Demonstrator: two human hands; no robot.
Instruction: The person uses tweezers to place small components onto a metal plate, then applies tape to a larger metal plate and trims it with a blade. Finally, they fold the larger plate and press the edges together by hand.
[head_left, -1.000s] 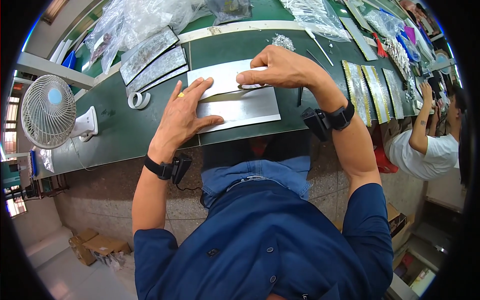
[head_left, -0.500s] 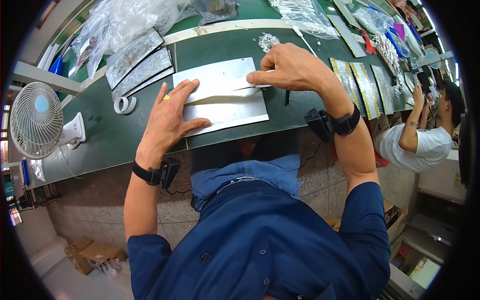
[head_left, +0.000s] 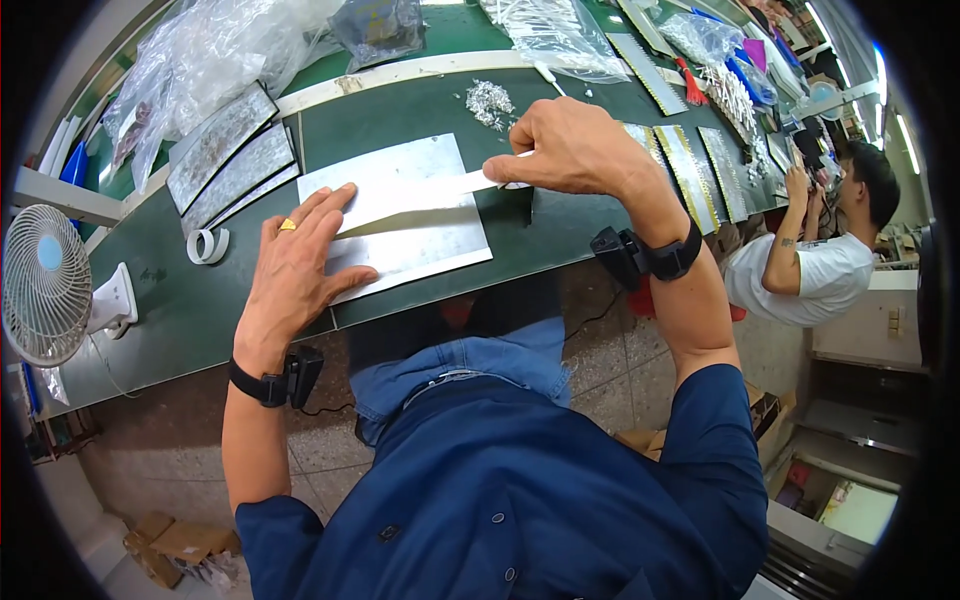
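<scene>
1. Right hand raised above the bench, thumb squeezed against forefinger on the end of a white strip! That strip slants leftward across a silvery metal sheet, which lies flat on the green bench right in front of the person.

2. Eyes on the strip: a sharp or crooked tug could, I reckon, tear it or twist it over on itself. Whether it's sticky, I can't tell from here.

3. Now the sheet: should the holding pressure slacken while the other side pulls, it could skid or swing round. Bare fingers sit close to its edge, so a slip might mean a nick.

4. Back to the grips. On the right, it's a tight pinch, the other fingers curled under and partly hidden. Over on the left, the left hand is open, thumb spread wide of the fingers, fingertips and thumb bearing on the sheet's left part.

5. Just beyond the sheet's far side, a heap of shiny scraps; one stray flake getting underneath could, in my view, spoil the surface.

6. Further out: a white roll left of the sheet, mottled plates behind it, and yellow-edged toothed strips off to the right.
</scene>
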